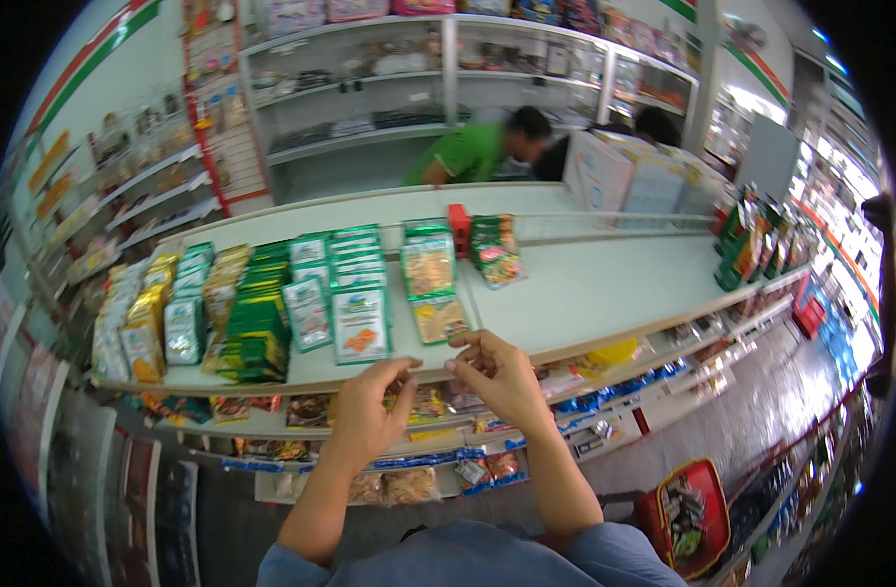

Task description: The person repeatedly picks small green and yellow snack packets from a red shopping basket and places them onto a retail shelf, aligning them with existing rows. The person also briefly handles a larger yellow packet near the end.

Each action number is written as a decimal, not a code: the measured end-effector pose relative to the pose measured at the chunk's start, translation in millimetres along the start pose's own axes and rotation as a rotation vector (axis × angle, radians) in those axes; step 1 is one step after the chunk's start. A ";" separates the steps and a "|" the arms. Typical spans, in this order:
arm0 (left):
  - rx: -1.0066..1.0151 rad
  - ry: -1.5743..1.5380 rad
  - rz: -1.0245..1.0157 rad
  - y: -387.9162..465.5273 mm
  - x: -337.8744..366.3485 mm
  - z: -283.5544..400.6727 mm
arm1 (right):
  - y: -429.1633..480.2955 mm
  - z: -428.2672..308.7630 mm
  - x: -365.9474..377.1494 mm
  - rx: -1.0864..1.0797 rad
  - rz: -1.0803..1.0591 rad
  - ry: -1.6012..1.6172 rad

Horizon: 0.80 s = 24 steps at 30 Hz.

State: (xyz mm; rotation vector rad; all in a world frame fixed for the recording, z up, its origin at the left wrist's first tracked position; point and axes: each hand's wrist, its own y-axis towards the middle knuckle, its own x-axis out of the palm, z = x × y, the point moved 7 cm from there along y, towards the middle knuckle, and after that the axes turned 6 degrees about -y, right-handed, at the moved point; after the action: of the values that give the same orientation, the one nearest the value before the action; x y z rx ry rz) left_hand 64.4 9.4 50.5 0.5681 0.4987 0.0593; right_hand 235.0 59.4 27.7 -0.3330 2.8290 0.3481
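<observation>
My left hand [378, 403] hovers over the front edge of the top shelf [602, 286], fingers curved and apart, holding nothing. Just right of it is my right hand [495, 374], also without anything in it, its fingertips by the lower end of a yellow-and-green snack packet [439, 321]. That packet leans at the front of a short row with another green packet [428, 268]. To the left, a row of white-and-green packets [360, 326] stands overlapped. A single white packet [307, 313] tilts beside it. Behind my right hand, a dark green packet [496, 249] lies near a red box [459, 230].
Further left are rows of green-and-yellow packets [260, 315] and gold packets [145, 334]. Green pouches [749, 249] stand at the right end, cartons [624, 172] behind. A person in green [466, 150] bends beyond the shelf. A red basket [649, 524] with packets sits at lower right.
</observation>
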 end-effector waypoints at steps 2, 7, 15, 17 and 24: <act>-0.002 -0.103 -0.126 -7.2 35.7 2.9 | -24.8 19.3 -24.5 0.002 0.033 0.113; -0.179 -0.325 -0.514 -32.7 157.8 -10.0 | -108.7 104.8 -95.6 0.184 0.266 0.177; -0.311 -0.556 -1.035 -111.6 364.5 4.9 | -310.8 233.2 -184.0 0.531 0.862 0.339; -0.230 -0.531 -1.192 -131.9 406.6 20.5 | -362.4 252.5 -200.7 0.654 0.989 0.345; -0.178 -0.494 -1.531 -199.6 547.1 78.6 | -492.6 316.4 -274.0 0.829 1.284 0.375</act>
State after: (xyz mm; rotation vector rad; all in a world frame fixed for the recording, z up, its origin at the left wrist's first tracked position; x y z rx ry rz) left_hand 566.3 -95.3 -236.6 -0.0941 0.3300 -1.4446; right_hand 693.4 -269.3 -288.0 1.7190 2.7581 -0.7386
